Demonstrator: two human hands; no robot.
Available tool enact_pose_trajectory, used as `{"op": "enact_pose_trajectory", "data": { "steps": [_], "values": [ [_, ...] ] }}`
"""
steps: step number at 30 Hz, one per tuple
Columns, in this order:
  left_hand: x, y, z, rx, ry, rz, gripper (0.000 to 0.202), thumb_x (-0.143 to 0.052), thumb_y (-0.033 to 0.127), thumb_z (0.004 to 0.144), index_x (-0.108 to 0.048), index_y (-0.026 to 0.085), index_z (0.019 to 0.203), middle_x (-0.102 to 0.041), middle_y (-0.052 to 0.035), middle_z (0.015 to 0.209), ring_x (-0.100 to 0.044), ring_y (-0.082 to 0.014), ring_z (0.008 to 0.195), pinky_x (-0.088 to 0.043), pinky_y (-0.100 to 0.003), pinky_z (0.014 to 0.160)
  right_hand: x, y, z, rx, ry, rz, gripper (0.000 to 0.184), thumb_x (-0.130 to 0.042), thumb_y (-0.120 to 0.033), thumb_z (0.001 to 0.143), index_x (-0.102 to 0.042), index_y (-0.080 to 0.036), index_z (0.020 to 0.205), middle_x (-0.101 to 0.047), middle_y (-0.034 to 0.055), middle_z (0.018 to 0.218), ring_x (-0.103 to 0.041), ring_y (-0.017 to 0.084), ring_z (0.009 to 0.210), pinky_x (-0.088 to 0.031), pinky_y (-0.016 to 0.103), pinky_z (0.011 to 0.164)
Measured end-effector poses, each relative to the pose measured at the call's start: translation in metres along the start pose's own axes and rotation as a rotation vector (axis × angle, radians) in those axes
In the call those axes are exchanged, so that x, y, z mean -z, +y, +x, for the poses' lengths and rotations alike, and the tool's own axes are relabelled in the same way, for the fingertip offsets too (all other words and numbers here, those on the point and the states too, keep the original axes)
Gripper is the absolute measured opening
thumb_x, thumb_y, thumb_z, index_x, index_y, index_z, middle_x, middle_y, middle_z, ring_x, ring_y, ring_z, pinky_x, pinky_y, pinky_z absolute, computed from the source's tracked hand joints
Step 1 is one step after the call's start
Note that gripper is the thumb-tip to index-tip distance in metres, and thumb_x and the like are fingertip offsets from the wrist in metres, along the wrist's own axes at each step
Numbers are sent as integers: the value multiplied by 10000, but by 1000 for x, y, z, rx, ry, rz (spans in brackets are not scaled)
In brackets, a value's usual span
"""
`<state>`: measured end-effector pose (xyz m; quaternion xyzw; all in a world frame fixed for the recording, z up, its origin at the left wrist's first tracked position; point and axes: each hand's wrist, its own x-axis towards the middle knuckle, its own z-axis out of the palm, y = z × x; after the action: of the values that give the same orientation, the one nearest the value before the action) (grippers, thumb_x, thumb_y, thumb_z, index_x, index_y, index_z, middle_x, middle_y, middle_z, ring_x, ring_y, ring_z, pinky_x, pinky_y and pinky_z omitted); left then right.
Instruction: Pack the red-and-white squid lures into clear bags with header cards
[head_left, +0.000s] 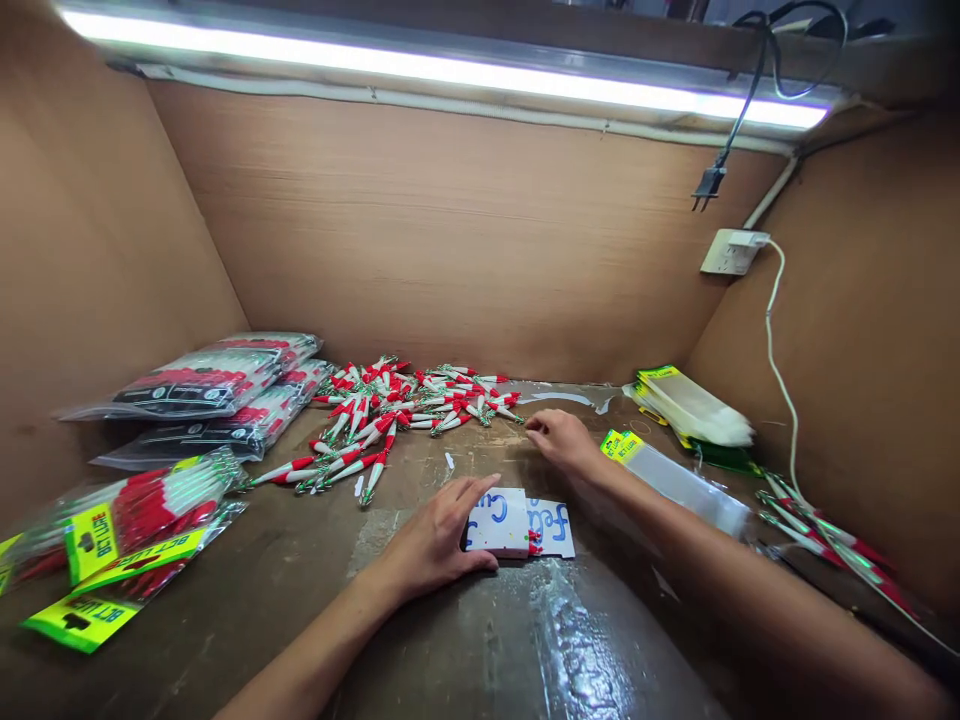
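My left hand point(442, 535) holds a small white cardboard holder point(499, 520) with blue handwriting, thumb along its near edge and fingers along the far one. A written card flap point(551, 525) sticks out on its right, with a bit of red at the joint. My right hand point(562, 440) is stretched forward to the right edge of a loose pile of red-and-white squid jigs point(375, 400) with green hook crowns. Its fingers are curled in a pinch at the hook end of one squid jig point(506, 408); the fingertips are partly hidden.
Filled clear bags point(217, 375) are stacked at the back left, with yellow-labelled packs of jigs point(135, 520) in front. Flat, yellow-headed plastic sleeves point(682, 485) lie on the right, with more sleeves point(694, 405) behind. A plug point(709, 185) dangles above; a white cable point(776, 340) hangs from a socket.
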<state>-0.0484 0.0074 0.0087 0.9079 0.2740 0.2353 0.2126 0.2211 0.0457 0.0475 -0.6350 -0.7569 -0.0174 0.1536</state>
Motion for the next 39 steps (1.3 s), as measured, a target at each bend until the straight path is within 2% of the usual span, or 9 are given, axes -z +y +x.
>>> {"op": "enact_pose_trajectory", "data": {
  "steps": [6, 11, 16, 21, 26, 29, 33, 35, 39],
  "values": [
    [-2, -5, -5, 16, -3, 17, 1036, -888, 375, 649, -301, 344, 1503, -533, -92, 1309, -544, -308, 1169, -458, -479, 1009, -13, -37, 75, -31, -32, -183, 258, -549, -165, 926, -617, -148, 1174, -698, 169, 1108, -584, 279, 1132, -437, 332, 890],
    [-2, -5, -7, 17, 0, 58, 1090, -899, 384, 627, -270, 345, 1517, -519, -100, 1336, -521, -322, 1192, -445, -493, 1020, -25, -49, 89, -63, -74, -250, 277, -568, -273, 959, -598, -122, 1189, -682, 139, 1097, -620, 265, 1080, -474, 401, 909],
    [1, -1, -6, 13, -16, 68, 1068, -888, 404, 637, -280, 335, 1512, -528, -100, 1317, -528, -326, 1177, -449, -498, 1006, -26, -43, 86, -120, -63, -198, 371, -497, -159, 930, -516, -131, 1300, -701, 207, 1072, -646, 300, 1054, -471, 351, 822],
    [2, -1, -7, -1, -14, 79, 1071, -891, 377, 637, -279, 326, 1515, -523, -100, 1344, -524, -317, 1191, -448, -478, 1012, -11, -31, 59, -111, -15, -26, 512, -490, -215, 914, -448, -209, 1424, -709, 140, 1134, -659, 266, 1008, -448, 307, 775],
    [3, -3, -7, 11, -10, 83, 1059, -888, 366, 634, -294, 346, 1510, -524, -85, 1364, -530, -314, 1198, -450, -470, 1013, 2, -16, 5, -19, -7, 235, 233, -542, -240, 850, -719, -217, 999, -741, 29, 898, -654, 184, 809, -427, 241, 668],
    [3, -4, -7, 9, -19, 65, 1012, -864, 405, 667, -305, 339, 1509, -528, -92, 1368, -539, -314, 1200, -447, -467, 1015, 2, -2, -33, -37, 48, 401, 214, -562, -222, 819, -688, -180, 987, -722, 31, 873, -636, 163, 750, -448, 236, 645],
    [2, -7, -4, 3, -28, 60, 943, -821, 451, 717, -320, 331, 1507, -529, -101, 1388, -535, -324, 1222, -440, -482, 1024, -3, 16, -76, -147, 168, 966, 347, -657, -310, 828, -628, -181, 1149, -709, 34, 866, -628, 162, 721, -471, 254, 633],
    [2, -8, -3, 4, -34, 72, 940, -821, 437, 721, -315, 340, 1508, -522, -89, 1411, -521, -320, 1247, -431, -482, 1041, -6, 22, -90, -221, 149, 1186, 366, -680, -396, 845, -651, -179, 1138, -728, 58, 902, -645, 167, 727, -487, 273, 651],
    [4, -7, -2, 13, -56, 91, 945, -814, 413, 737, -285, 351, 1518, -484, -69, 1469, -485, -303, 1301, -399, -478, 1087, -12, 30, -102, -290, 126, 1371, 419, -693, -468, 852, -686, -169, 1147, -749, 95, 986, -688, 191, 832, -523, 311, 759]
  ]
}}
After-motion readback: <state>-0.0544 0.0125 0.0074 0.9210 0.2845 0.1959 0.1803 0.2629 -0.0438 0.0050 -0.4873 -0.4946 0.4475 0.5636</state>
